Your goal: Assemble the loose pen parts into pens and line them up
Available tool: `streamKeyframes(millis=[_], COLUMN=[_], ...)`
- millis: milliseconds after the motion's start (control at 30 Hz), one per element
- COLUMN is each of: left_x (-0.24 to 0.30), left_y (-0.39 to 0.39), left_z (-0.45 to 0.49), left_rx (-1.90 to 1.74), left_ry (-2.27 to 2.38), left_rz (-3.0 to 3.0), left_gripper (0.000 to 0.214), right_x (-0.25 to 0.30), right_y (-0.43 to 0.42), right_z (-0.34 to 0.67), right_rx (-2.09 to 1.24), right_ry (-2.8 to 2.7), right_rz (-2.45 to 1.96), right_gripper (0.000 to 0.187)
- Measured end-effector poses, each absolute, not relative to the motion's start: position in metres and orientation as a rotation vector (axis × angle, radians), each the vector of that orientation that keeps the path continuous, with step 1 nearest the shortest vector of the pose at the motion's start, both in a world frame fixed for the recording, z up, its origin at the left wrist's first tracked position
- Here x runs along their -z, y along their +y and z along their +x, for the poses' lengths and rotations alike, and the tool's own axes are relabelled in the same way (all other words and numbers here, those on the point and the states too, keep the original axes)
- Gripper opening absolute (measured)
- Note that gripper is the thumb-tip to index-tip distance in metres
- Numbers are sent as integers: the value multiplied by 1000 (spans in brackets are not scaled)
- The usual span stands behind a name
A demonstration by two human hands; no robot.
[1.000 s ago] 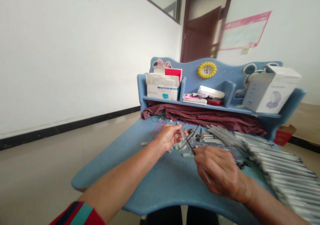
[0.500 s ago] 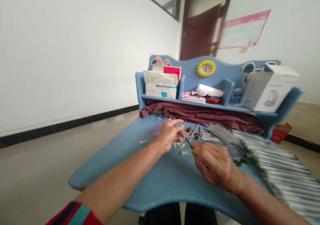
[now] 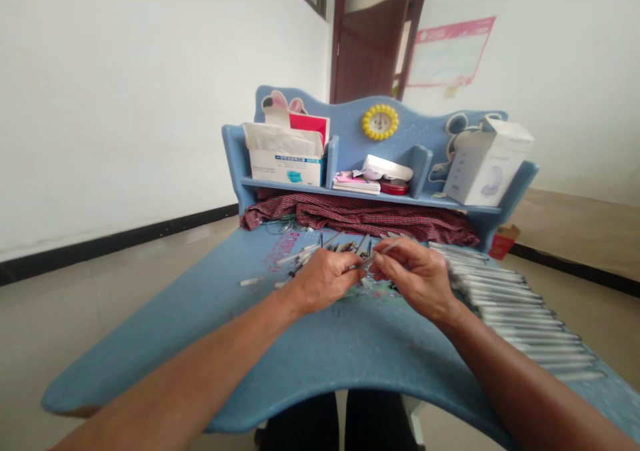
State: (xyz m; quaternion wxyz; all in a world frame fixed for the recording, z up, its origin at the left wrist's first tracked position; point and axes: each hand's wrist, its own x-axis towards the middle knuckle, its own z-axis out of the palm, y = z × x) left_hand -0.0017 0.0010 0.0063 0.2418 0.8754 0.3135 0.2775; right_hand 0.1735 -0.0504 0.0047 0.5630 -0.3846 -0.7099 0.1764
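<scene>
My left hand is closed, thumb and fingers pinching one end of a slim translucent pen barrel. From the other side my right hand also grips the barrel, its fingers bent around it, so the two hands nearly meet above the blue table. Fingers hide much of the barrel, and I cannot make out whether a refill is inside. Just behind the hands lies a jumble of loose pen parts, partly covered by them. Right of my right hand, many grey-white pens lie side by side in a long row.
A small whitish piece lies alone at the left. Bunched checked cloth runs under the shelf. On the shelf stand a mask box, a red tin and a white carton.
The view has swung right, so the scene sits further left. My right hand, earlier lower with a thin dark stick, has come up beside my left hand onto the barrel.
</scene>
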Motion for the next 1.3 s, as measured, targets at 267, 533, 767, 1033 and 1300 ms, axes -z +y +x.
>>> streamKeyframes(millis=[267, 533, 767, 1033, 1300], left_x=[-20, -17, -16, -16, -21], left_y=[-5, 3, 6, 7, 3], left_z=[-3, -6, -6, -6, -6], left_rx=[-871, -890, -965, -1015, -968], left_ry=[664, 854, 803, 838, 804], left_rz=[2681, 2157, 1953, 1944, 1930], left_gripper=[21, 28, 31, 30, 21], right_x=[-14, -17, -6, 7, 8], right_y=[-48, -25, -16, -15, -14], right_z=[181, 218, 225, 217, 215], right_rx=[-761, -247, -109, -17, -44], right_ry=[-1612, -2325, -2468, -2504, -2396], right_rz=[-924, -1642, -1869, -1906, -1836], right_gripper=[32, 13, 20, 19, 14])
